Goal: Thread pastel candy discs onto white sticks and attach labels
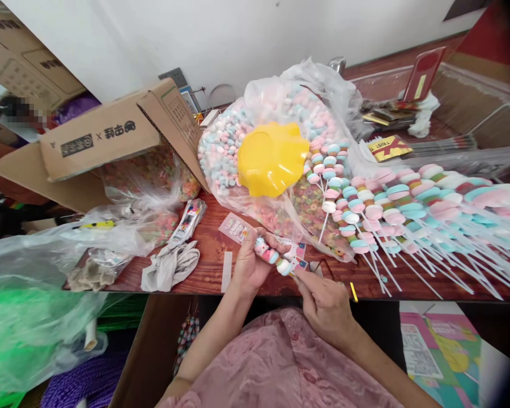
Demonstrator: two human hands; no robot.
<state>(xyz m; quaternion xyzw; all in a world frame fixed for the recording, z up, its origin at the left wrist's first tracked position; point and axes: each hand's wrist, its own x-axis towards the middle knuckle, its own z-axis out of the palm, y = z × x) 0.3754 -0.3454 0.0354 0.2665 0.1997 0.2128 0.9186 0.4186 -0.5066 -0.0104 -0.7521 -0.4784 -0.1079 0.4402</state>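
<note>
My left hand (250,265) is closed around a candy skewer (271,256) inside a small clear printed wrapper (237,229), at the table's near edge. My right hand (323,303) pinches the lower end of that skewer by its stick. Behind my hands lies a big clear bag of pastel candy pieces (225,153) with a yellow plastic bowl (272,158) resting on it. To the right, several finished candy skewers (391,209) lie in a row with their white sticks pointing toward me.
An open cardboard box (102,141) lies on its side at the left, with bags of colourful cereal rings (153,175). Crumpled plastic bags (29,294) hang at the lower left. Packets (187,224), a red card (427,71) and the wooden table (212,266) fill the scene.
</note>
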